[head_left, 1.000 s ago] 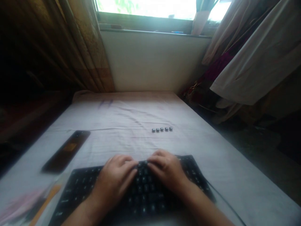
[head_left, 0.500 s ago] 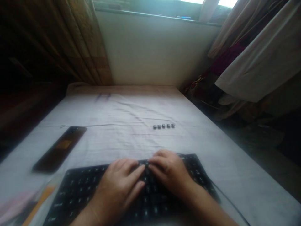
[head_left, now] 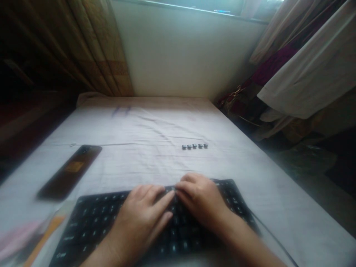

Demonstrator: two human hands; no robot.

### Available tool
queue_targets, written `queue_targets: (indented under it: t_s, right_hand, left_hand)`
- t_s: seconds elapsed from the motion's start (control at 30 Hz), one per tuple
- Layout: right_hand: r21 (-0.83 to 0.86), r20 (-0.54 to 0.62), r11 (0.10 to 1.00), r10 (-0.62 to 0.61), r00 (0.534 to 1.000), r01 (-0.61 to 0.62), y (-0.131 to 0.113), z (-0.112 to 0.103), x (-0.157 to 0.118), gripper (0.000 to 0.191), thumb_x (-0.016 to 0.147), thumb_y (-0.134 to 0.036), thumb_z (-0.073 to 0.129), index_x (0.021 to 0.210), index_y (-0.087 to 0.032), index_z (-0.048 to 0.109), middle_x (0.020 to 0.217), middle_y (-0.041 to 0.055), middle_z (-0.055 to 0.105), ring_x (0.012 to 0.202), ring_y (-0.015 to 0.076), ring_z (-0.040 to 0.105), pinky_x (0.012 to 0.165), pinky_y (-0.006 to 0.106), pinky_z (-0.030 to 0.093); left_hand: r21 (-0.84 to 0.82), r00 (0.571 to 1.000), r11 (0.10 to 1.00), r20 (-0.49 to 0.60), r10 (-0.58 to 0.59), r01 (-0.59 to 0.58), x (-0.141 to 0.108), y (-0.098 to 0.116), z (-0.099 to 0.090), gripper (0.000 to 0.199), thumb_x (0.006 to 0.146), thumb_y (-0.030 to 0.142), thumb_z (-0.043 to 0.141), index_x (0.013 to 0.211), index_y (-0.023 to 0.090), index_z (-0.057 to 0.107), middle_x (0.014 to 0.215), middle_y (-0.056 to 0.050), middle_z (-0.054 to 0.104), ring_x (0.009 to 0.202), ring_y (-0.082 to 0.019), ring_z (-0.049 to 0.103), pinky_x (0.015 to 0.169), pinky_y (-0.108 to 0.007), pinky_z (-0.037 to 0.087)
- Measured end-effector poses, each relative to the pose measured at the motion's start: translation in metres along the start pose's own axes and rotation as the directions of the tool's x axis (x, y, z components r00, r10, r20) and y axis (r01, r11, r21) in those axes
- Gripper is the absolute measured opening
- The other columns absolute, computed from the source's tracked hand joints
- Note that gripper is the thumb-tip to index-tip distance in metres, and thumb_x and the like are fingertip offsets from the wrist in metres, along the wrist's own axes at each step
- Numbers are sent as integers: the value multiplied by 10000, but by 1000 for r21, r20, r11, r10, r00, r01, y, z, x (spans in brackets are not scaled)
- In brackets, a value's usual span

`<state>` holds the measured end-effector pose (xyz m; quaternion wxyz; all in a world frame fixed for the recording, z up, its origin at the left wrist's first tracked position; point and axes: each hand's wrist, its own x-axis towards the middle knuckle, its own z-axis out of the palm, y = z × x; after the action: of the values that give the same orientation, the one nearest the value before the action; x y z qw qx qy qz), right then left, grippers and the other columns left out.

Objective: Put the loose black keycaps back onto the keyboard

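A black keyboard lies on the sheet-covered surface in front of me, with pale markings on its keys. My left hand rests over its middle, thumb apart from the index finger, whose tip reaches a spot near the far row. At that same spot my right hand has its fingers bent and drawn together. Whatever the right fingertips may hold is too small and blurred to make out. Beyond the keyboard, several small dark key caps sit in a row on the sheet.
A dark phone lies to the left. Near the bottom left are an orange strip and a blurred pink item. The keyboard's cable runs off to the right. Curtains and hanging cloth flank the far wall.
The view has tipped slightly downward, so everything sits a little differently in frame. Both hands stay at the same place on the keyboard, with the right fingers slightly closer together.
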<state>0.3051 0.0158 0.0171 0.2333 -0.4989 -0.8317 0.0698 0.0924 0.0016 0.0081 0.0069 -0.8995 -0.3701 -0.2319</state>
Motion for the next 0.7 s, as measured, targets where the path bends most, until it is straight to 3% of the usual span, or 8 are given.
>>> queue_targets:
  t_s: [0.17,0.3,0.47,0.7]
  right_hand:
    - [49,-22,998,28,999,-27,1,2,-4,100,865,-179,650,877,-216,742,815,37,704,731,183,642,681,292,505]
    - [98,-72,995,0,997,7,4,4,-13,216,905,-128,546,1019,-203,713,891,61,726,792,194,670,721,304,531]
    - [0,-145,993,-116,983,118,2,3,-18,302,926,-96,449,1025,-208,711,884,76,725,766,193,650,698,314,519]
    - [-114,-149,983,-157,976,141,-4,3,-16,239,942,-115,489,973,-183,716,829,66,716,708,191,613,667,319,445]
  left_hand:
    - [-4,1000,1000,23,-14,14,0,0,1,336,929,294,532,1248,249,630,1124,-87,653,1006,-279,595,895,-460,488]
    - [1,1000,1000,18,-20,20,1,2,0,342,938,281,509,1260,265,625,1122,-82,651,1013,-270,591,897,-446,491]
    - [-22,999,999,32,-27,28,0,2,2,344,938,311,519,1259,261,630,1116,-86,656,1005,-275,594,904,-471,491]
    - [-36,998,998,45,-44,46,1,2,2,353,926,292,549,1270,262,618,1116,-73,654,1009,-269,583,913,-458,476]
